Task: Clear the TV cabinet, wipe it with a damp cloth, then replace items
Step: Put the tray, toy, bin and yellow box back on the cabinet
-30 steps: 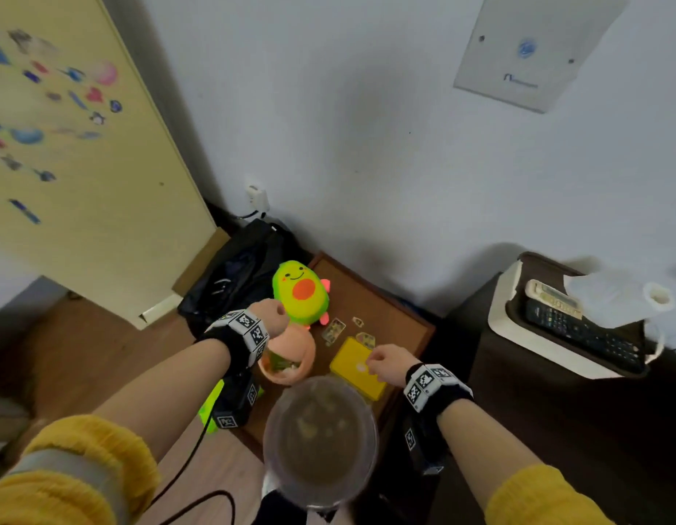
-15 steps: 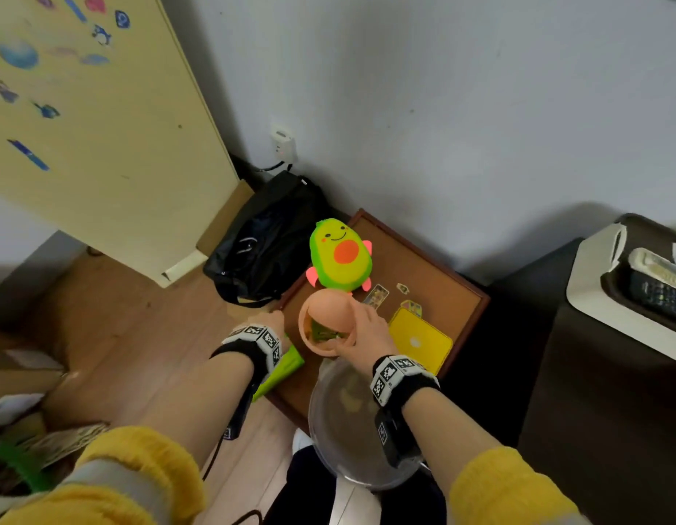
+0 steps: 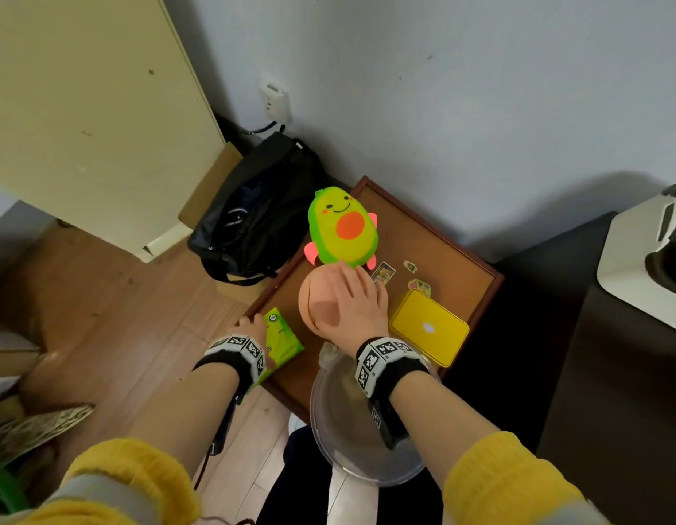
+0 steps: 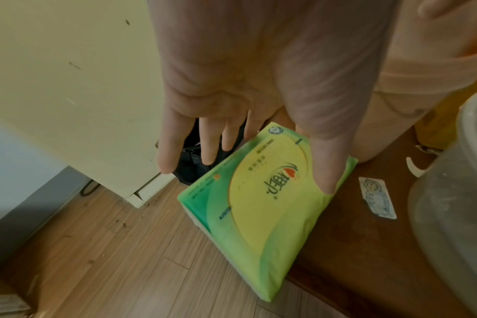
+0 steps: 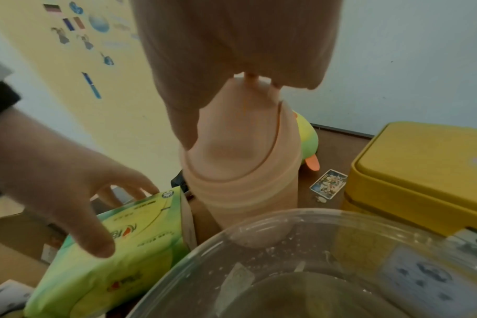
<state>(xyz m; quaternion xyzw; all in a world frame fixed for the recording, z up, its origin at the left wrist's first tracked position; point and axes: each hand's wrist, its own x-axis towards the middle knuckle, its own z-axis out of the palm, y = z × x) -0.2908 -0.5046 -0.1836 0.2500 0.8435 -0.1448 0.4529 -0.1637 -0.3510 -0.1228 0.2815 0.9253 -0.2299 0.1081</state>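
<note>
Two hands are at the brown surface (image 3: 442, 267): the right hand (image 3: 357, 305) lies over the lid of the peach tumbler (image 3: 316, 297) (just before the avocado plush (image 3: 342, 233)), grip loose, fingers nearly straight. The left hand (image 3: 253, 324), grip spread wide, touches the green tissue pack (image 3: 282, 337) at the surface's edge with its thumb.

Pale grey wall (image 3: 480, 108) w/ a white socket (image 3: 274, 102) low down; cream panel (image 3: 82, 108) stood at left, above the wood-plank floor (image 3: 120, 316). Low brown table (image 3: 442, 244) sat against the wall, w/ a dark cabinet (image 3: 613, 392) just beside it on the right. Light was soft, shadows faint.
</note>
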